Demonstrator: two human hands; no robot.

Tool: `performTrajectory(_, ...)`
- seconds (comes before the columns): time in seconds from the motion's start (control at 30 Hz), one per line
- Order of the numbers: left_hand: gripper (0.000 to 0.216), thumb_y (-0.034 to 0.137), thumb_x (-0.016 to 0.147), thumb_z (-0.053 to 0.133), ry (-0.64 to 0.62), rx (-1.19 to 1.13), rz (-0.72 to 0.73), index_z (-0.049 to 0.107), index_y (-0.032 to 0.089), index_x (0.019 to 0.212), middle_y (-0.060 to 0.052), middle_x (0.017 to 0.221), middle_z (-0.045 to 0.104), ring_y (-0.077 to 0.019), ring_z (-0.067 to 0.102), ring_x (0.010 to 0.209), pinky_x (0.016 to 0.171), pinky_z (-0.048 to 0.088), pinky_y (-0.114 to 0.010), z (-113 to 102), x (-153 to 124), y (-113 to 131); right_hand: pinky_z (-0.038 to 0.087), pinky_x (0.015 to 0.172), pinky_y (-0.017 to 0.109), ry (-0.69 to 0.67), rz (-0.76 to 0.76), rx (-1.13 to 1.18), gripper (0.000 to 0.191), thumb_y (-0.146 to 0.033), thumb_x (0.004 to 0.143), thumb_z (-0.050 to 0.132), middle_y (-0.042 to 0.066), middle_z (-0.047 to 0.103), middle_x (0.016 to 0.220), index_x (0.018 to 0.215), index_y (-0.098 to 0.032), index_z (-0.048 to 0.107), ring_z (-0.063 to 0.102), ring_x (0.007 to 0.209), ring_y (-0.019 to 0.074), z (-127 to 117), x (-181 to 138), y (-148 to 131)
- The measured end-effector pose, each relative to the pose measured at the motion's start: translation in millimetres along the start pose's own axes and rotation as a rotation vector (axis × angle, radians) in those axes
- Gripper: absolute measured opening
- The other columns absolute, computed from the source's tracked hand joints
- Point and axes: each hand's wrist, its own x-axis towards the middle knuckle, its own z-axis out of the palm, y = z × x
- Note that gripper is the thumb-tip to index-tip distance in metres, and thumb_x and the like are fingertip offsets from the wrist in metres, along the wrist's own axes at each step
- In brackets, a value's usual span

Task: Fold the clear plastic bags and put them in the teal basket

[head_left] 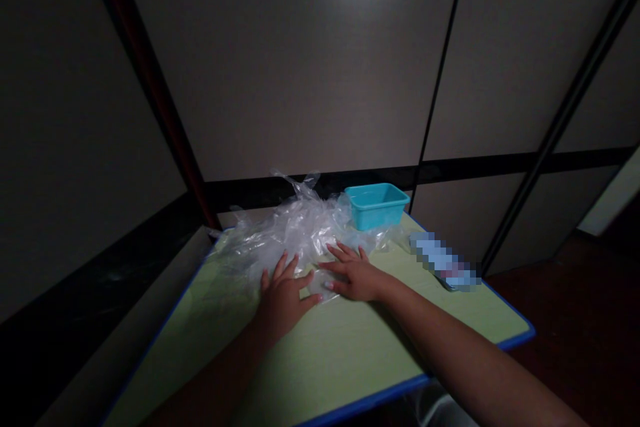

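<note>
A loose heap of clear plastic bags [305, 223] spreads over the far part of the table. My left hand [285, 293] rests at the near edge of the heap, palm down with its fingers spread. Beside it, my right hand [353, 275] also lies palm down, fingers apart, touching a flat piece of the clear plastic. Neither hand grips anything. Just behind the right hand, against the heap, stands a turquoise plastic basket [379, 213]; the part of its inside that shows holds nothing I can make out.
The pale green table [320, 367] has a blue edge. On its right side lies a flat, blurred-out phone-like object [445, 263]. Grey cabinet panels [310, 80] rise right behind the table, and a dark reddish floor [575, 320] shows at right.
</note>
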Motion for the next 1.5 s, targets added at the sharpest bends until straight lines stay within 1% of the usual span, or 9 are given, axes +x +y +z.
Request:
performTrajectory(0.13,0.045,0.050,0.067,0.065,-0.051,0.012,-0.011,0.061,0.034,0.110,-0.011,0.139,0.036,-0.0324,0.016,0.133,0.098,0.014,-0.060,-2,0,-1,-0.004,0.093,0.066,-0.155,0.046,-0.038,0.063,-0.059,0.079,0.044,0.009,0.000,0.148,0.136,-0.038,0.027,-0.009,0.133,0.0312,-3,-1,2)
performTrajectory(0.4,0.051,0.050,0.066,0.066,-0.096,0.016,-0.038,0.059,0.033,0.113,-0.012,0.142,0.031,-0.0336,0.009,0.134,0.098,0.013,-0.061,-4,1,-2,-0.006,0.089,0.070,-0.314,0.256,-0.080,0.093,-0.073,0.070,0.041,0.013,-0.011,0.146,0.141,-0.028,0.001,-0.016,0.130,0.0349,-20,-4,18)
performTrajectory(0.57,0.049,0.049,0.066,0.066,-0.080,0.005,-0.028,0.060,0.032,0.112,-0.011,0.141,0.033,-0.0356,0.010,0.133,0.097,0.013,-0.061,-1,0,-2,-0.004,0.089,0.070,-0.372,0.337,-0.089,0.101,-0.075,0.066,0.043,0.013,-0.014,0.146,0.141,-0.027,-0.003,-0.018,0.130,0.0350,-28,-7,25)
performTrajectory(0.67,0.049,0.045,0.065,0.068,-0.007,0.003,0.013,0.061,0.027,0.111,-0.014,0.139,0.036,-0.0371,0.014,0.132,0.097,0.015,-0.062,-2,-1,-2,-0.003,0.089,0.070,-0.385,0.337,-0.095,0.100,-0.074,0.066,0.044,0.013,-0.015,0.145,0.141,-0.028,-0.004,-0.019,0.130,0.0341,-30,-7,27)
performTrajectory(0.83,0.021,0.026,0.074,0.060,0.189,-0.125,0.264,0.066,0.022,0.093,-0.009,0.124,0.053,-0.0298,0.032,0.126,0.100,0.028,-0.048,-14,6,-6,-0.004,0.090,0.069,-0.367,0.331,-0.105,0.100,-0.074,0.065,0.045,0.011,-0.015,0.146,0.141,-0.028,-0.002,-0.020,0.130,0.0330,-27,-6,31)
performTrajectory(0.93,0.018,0.025,0.080,0.051,0.139,-0.211,0.434,0.068,0.023,0.073,-0.003,0.101,0.066,-0.0231,0.050,0.110,0.097,0.034,-0.042,-21,10,-9,-0.003,0.091,0.069,-0.303,0.370,-0.148,0.099,-0.072,0.066,0.046,0.011,-0.015,0.146,0.141,-0.026,0.000,-0.019,0.130,0.0323,-26,-6,33)
performTrajectory(1.07,0.025,0.025,0.082,0.050,0.040,-0.227,0.537,0.068,0.023,0.065,-0.002,0.095,0.068,-0.0212,0.054,0.105,0.095,0.035,-0.040,-25,10,-11,-0.003,0.094,0.066,-0.137,0.494,-0.254,0.082,-0.065,0.076,0.040,0.012,-0.007,0.148,0.141,-0.023,0.013,-0.015,0.132,0.0296,-27,-6,35)
performTrajectory(1.27,0.026,0.027,0.085,0.046,-0.145,-0.211,0.608,0.071,0.026,0.079,-0.002,0.102,0.068,-0.0182,0.057,0.103,0.098,0.034,-0.035,-28,6,-7,0.004,0.097,0.064,-0.005,0.510,-0.241,0.061,-0.055,0.086,0.027,0.011,0.007,0.148,0.138,-0.023,0.026,-0.004,0.134,0.0298,-28,-5,32)
performTrajectory(1.5,0.026,0.026,0.084,0.047,-0.199,-0.173,0.595,0.066,0.025,0.101,-0.005,0.116,0.061,-0.0205,0.052,0.111,0.098,0.036,-0.035,-25,2,-2,0.004,0.096,0.066,-0.042,0.468,-0.200,0.057,-0.054,0.087,0.027,0.012,0.013,0.147,0.135,-0.023,0.032,0.001,0.134,0.0315,-23,-5,30)
